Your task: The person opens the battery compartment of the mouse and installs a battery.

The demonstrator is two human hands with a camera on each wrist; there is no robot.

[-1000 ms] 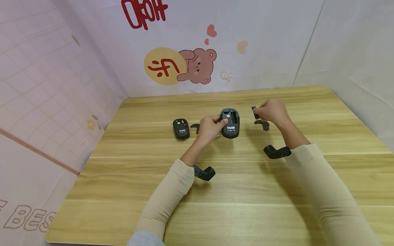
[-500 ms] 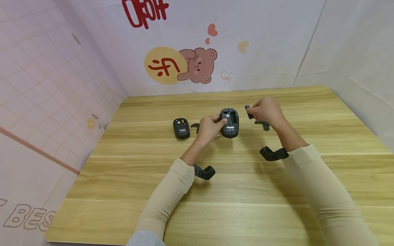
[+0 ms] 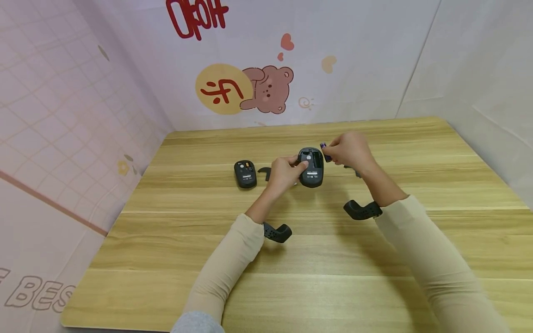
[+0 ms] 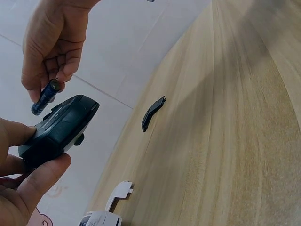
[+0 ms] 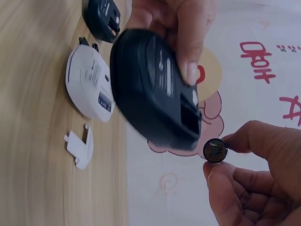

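My left hand (image 3: 285,175) grips a black computer mouse (image 3: 312,178) above the table, its underside with the open battery slot facing me. The thumb presses on that underside. To its right, my right hand (image 3: 353,150) pinches a dark blue-purple battery (image 3: 325,152) between thumb and fingers. The battery (image 5: 215,150) is beside the slot end of the mouse, apart from it in the right wrist view. In the left wrist view the battery (image 4: 46,96) hangs close over the mouse (image 4: 59,127).
A second black mouse (image 3: 245,175) lies underside up at left, a dark cover (image 3: 264,172) beside it. A white mouse (image 5: 89,84) and white cover (image 5: 81,149) are mostly hidden behind my left hand in the head view. Another black cover (image 4: 153,113) lies below my right hand.
My right hand has moved left with the battery, from above the black cover to right beside the held mouse. My left hand and its mouse have stayed nearly still.
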